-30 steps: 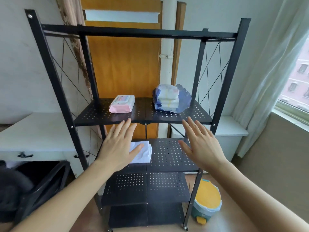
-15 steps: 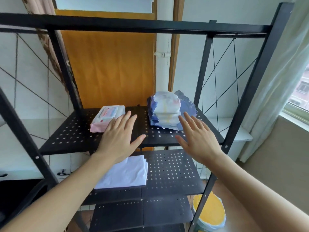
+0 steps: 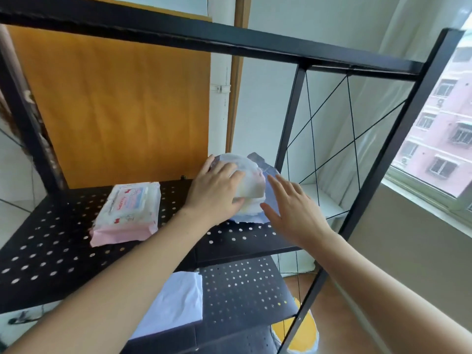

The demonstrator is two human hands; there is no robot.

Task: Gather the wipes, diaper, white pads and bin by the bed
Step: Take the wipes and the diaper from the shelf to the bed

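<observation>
**Both hands close in on the diaper stack**

At the centre of the frame the left hand [image 3: 217,192] lies over the stack of diapers [image 3: 246,185], fingers curled onto its top and near side, the thumb hidden behind, so a full grip cannot be confirmed. The right hand [image 3: 293,213] hovers just beside the stack's right edge, fingers spread and straight, holding nothing. The stack sits in a torn blue plastic wrapper [image 3: 268,175] on the upper perforated shelf [image 3: 51,251] of a black metal rack.

To lift one diaper cleanly, the left hand would do best to pinch only the top piece while the right steadies the wrapper and the pieces beneath; the padding looks soft and puffy, likely to compress and drag its neighbours along.

The pack of wet wipes [image 3: 126,210], pink, glossy and pillow-shaped with a printed flap, lies at left of centre on the same shelf, well apart from both hands. The white pads [image 3: 176,307], flat, folded and slightly creased, rest on the shelf below, at lower centre. The bin [image 3: 304,330], with a yellow lid and a pale liner, stands on the floor at the lower right, partly hidden by the rack's post.
</observation>
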